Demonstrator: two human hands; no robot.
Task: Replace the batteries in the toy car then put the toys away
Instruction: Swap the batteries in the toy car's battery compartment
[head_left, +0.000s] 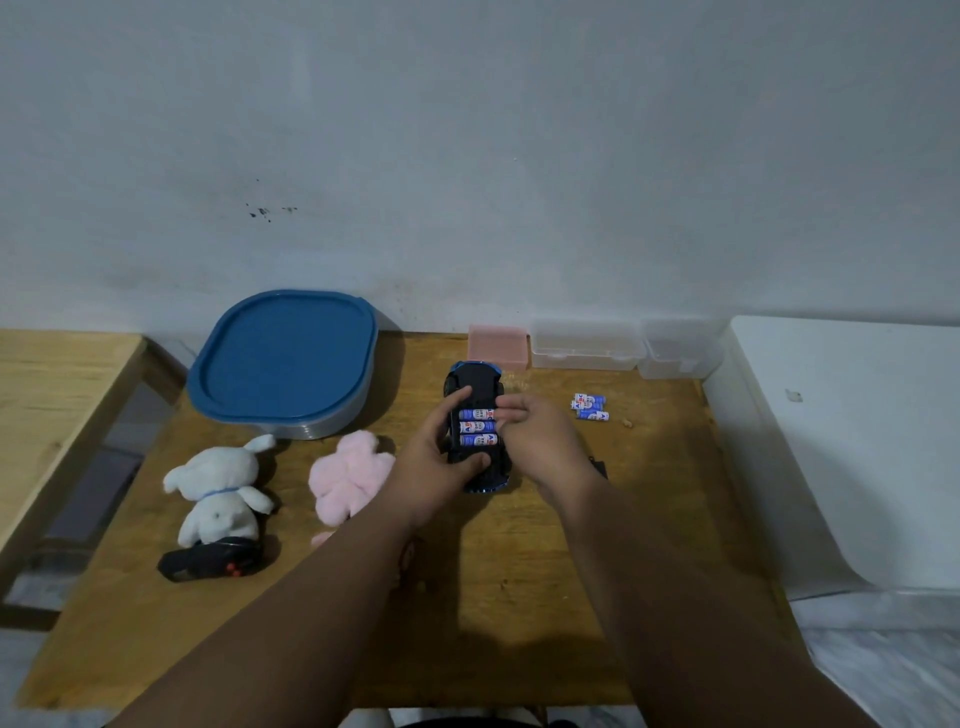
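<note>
Car (475, 376) lies underside up, long axis pointing toward wall (519, 156).

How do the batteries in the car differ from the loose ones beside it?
The batteries in the car sit in the open compartment of the upturned toy car; the loose batteries lie on the table. The car's form a neat row of three; the loose ones are a cluster, count unclear. The left hand grips the car; nothing touches the loose ones. Both carry blue-and-white labels.

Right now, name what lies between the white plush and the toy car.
In the head view, the pink plush lies between the white plush and toy car.
</note>
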